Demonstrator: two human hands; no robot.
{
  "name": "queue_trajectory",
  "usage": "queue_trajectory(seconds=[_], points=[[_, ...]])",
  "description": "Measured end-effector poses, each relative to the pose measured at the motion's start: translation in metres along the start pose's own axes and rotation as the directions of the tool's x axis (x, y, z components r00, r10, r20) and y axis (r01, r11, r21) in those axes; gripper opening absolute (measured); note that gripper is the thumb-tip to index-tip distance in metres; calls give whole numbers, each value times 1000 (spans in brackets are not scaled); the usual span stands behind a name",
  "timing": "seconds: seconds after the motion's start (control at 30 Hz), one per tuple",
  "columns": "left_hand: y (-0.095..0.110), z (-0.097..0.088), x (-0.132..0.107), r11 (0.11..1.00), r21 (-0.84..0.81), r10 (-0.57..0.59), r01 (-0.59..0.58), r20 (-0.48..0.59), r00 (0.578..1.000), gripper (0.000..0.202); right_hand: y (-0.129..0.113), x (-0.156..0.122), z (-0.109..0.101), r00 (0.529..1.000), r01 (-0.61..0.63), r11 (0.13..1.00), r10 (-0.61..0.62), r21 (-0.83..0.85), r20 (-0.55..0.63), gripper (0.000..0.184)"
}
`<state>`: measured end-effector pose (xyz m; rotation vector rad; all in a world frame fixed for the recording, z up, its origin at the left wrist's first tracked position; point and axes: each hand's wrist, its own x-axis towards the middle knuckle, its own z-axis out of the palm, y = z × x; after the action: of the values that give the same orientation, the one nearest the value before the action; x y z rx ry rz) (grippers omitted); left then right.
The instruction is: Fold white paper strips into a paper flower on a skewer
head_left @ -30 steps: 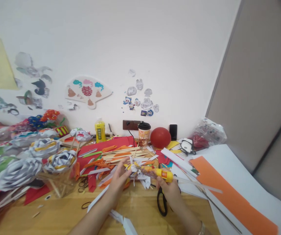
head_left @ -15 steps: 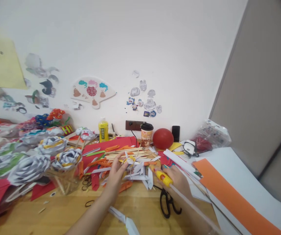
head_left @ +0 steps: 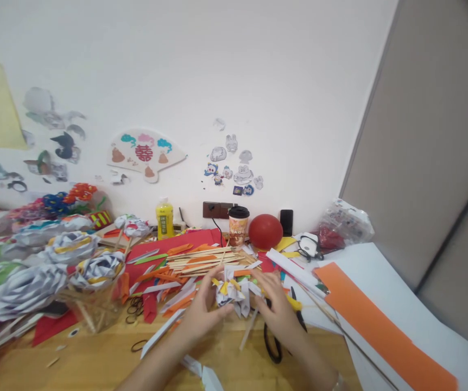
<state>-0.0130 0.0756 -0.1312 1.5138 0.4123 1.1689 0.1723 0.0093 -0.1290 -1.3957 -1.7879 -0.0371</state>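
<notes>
Both my hands meet at the table's middle around a folded white-and-yellow paper flower (head_left: 233,290). My left hand (head_left: 202,314) cups it from the left with curled fingers. My right hand (head_left: 277,305) presses on it from the right, fingers bent over the petals. A thin stick (head_left: 247,332) slants down from the flower toward the table. A bit of the yellow glue stick (head_left: 295,303) shows just behind my right hand; I cannot tell whether the hand touches it. Black scissors (head_left: 272,343) lie under my right wrist.
A glass jar (head_left: 95,307) with paper roses on sticks stands left, with more roses beyond. A pile of wooden sticks (head_left: 201,258), a paper cup (head_left: 238,225), a red ball (head_left: 265,231) and a yellow bottle (head_left: 164,220) sit behind. Orange paper (head_left: 380,328) lies right.
My right hand had the yellow glue stick at the flower, then drew it away to the right. Now that hand is back on the flower, and both hands close around it.
</notes>
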Motion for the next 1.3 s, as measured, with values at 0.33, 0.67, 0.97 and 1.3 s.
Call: queue_trajectory(seconds=[0.33,0.67,0.97,1.3], points=[[-15,2,-5,994,91,-60,65,-54,997,62,-27,-9,11,983,157,987,-159,28,89,65],[-8,4,-6,996,54,-65,69,-71,995,59,-26,-12,17,975,182,983,-180,-4,127,67],[-9,4,-5,996,84,-30,33,-37,999,59,-26,-12,16,978,177,983,-181,44,106,63],[-10,4,-5,991,131,-36,39,-24,999,57,-28,-11,14,973,205,979,-204,1,105,65]])
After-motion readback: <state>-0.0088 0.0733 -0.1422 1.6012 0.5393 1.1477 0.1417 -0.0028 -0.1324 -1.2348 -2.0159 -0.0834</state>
